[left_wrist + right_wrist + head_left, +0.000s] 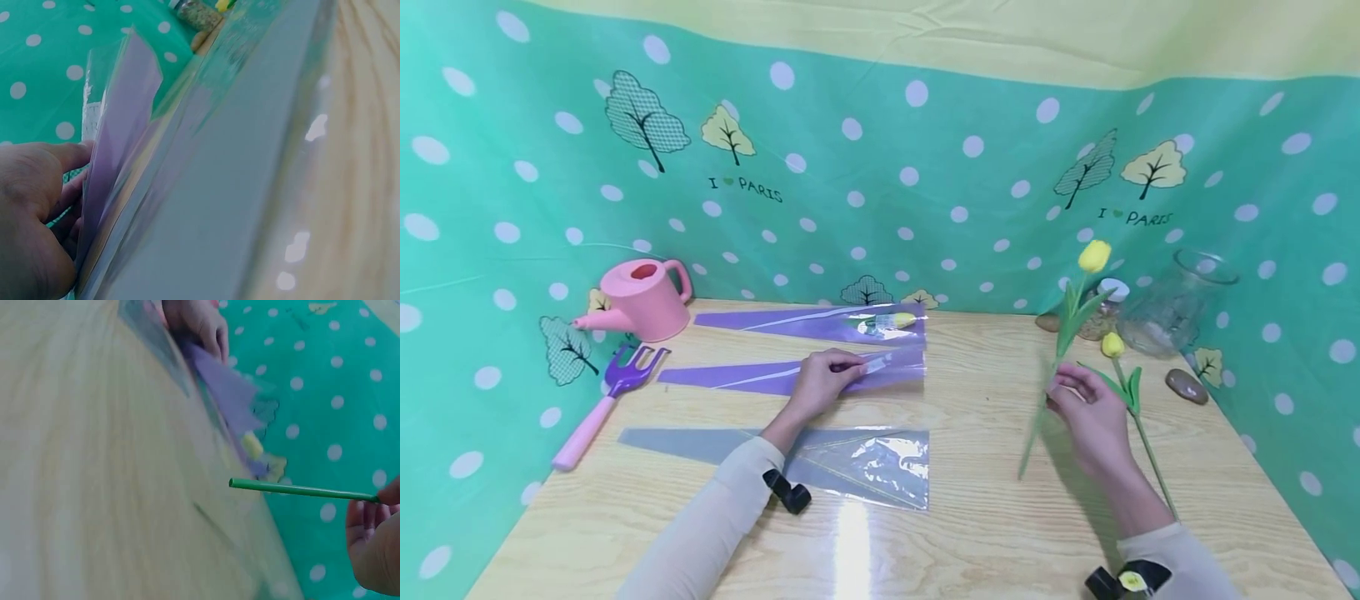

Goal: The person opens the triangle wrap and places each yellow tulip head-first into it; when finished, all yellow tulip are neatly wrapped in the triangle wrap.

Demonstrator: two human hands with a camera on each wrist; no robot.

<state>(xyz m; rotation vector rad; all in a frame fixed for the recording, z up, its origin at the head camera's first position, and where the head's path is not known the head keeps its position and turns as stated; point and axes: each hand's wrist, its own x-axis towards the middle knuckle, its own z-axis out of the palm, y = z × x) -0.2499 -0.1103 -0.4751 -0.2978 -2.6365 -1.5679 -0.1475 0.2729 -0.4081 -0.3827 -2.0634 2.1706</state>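
Observation:
My left hand [822, 382] pinches the middle purple flower sleeve [763, 375] near its wide right end. In the left wrist view, the thumb and fingers grip the edge of this purple sleeve [119, 119], which stands raised. My right hand [1093, 425] holds a yellow tulip [1070, 325] by its stem, upright and slightly tilted above the table. The stem's cut end [262, 485] points toward the sleeves in the right wrist view. Another purple sleeve [790, 321] at the back contains a yellow tulip [902, 320]. Nearer lies a clear grey sleeve [700, 442], partly under the left forearm.
A second loose tulip [1112, 345] lies beside the right hand. Behind it stand a glass vase [1168, 312] and a small jar [1101, 317], with brown stones [1187, 387] nearby. At left are a pink watering can [643, 300] and a hand fork [587, 429].

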